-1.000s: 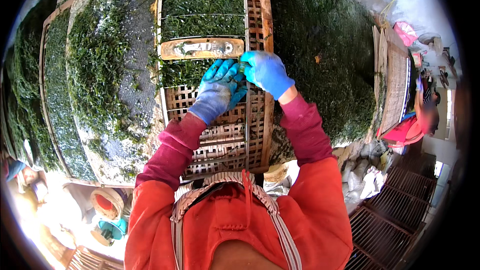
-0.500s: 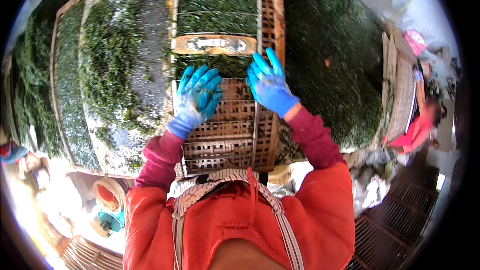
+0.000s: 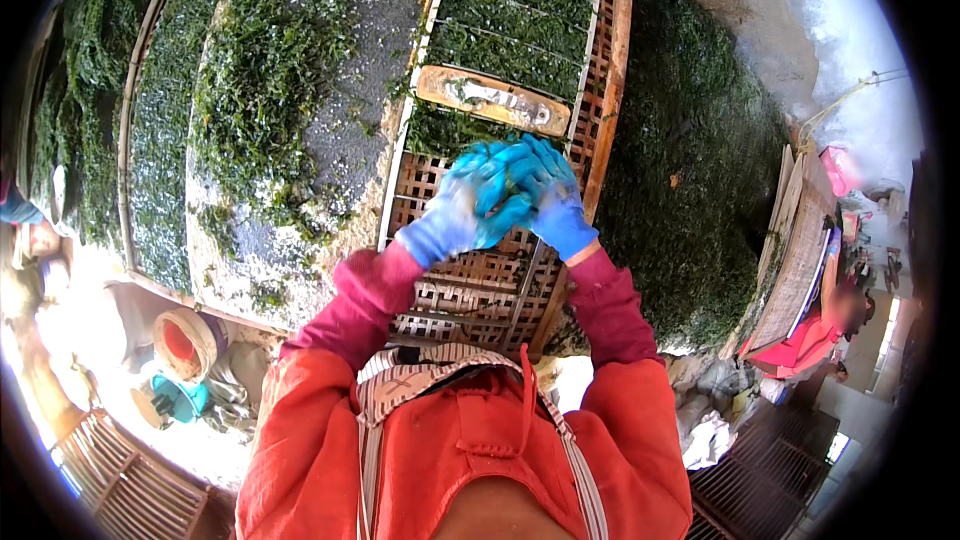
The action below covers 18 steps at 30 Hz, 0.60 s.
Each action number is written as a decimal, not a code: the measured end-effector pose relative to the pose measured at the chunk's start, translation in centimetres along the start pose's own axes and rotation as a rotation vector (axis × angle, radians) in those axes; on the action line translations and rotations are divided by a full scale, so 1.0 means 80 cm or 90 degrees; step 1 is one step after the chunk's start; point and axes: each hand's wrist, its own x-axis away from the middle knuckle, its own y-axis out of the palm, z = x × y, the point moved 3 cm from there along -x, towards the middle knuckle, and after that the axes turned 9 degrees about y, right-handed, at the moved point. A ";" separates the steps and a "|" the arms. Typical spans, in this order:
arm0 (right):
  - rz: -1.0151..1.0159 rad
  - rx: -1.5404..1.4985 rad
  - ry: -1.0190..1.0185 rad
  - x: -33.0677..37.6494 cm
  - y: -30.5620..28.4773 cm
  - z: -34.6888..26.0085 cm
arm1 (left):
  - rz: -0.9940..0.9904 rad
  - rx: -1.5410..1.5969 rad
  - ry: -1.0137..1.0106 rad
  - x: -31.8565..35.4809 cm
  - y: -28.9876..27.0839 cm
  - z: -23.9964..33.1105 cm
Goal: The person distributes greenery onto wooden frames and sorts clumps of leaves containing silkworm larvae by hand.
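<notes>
Both my hands wear blue gloves with paler cuffs and meet over a slatted rack with a woven lattice base. My left hand has curled fingers and is somewhat blurred. Against it presses my right hand, its fingers closed over toward the left one. A little dark green shows between the gloves, too small to make out. Just beyond them, a worn wooden block lies across the rack's rails. Shredded green leafy matter, like seaweed, fills the rack beyond the block, with a strip of it on the near side.
Left of the rack, a dark surface carries a heap of green shreds. A broad dark green mass spreads to the right. Buckets stand at lower left. Another person in red is at far right.
My hands, apart with fingers spread before, have come together above the lattice. The view has turned, so the rack now appears tilted and farther right.
</notes>
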 end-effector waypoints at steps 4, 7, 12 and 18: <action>0.155 -0.022 -0.027 -0.017 -0.021 -0.016 | 0.021 -0.462 -0.167 0.050 -0.043 -0.017; 0.062 0.162 0.028 0.004 0.005 -0.009 | -0.094 -0.527 -0.182 0.073 -0.066 -0.044; 0.062 0.144 0.061 0.020 0.011 0.007 | -0.161 -0.536 -0.135 0.057 -0.054 -0.051; 0.212 -0.886 0.232 0.036 -0.010 0.077 | 0.003 -0.467 -0.069 0.041 -0.071 -0.033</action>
